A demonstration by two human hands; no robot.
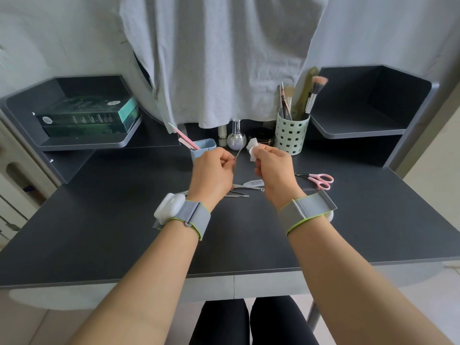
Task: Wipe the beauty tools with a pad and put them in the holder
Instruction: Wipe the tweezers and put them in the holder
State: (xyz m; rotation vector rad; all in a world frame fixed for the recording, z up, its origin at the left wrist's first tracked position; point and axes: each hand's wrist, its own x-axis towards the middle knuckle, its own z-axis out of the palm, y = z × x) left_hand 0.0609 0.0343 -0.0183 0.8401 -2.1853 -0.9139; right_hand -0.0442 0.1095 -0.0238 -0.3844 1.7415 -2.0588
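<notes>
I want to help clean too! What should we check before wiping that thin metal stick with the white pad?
1. Left hand pinches the thin metal tool: ok.
2. Right hand holds the white pad: ok.
3. Pad touching the tool: not ok, a small gap shows.
4. Pad clean: cannot tell.
5. Blue holder upright behind the left hand, with room: ok.
6. More metal tools and pink scissors waiting on the desk: ok.
</notes>
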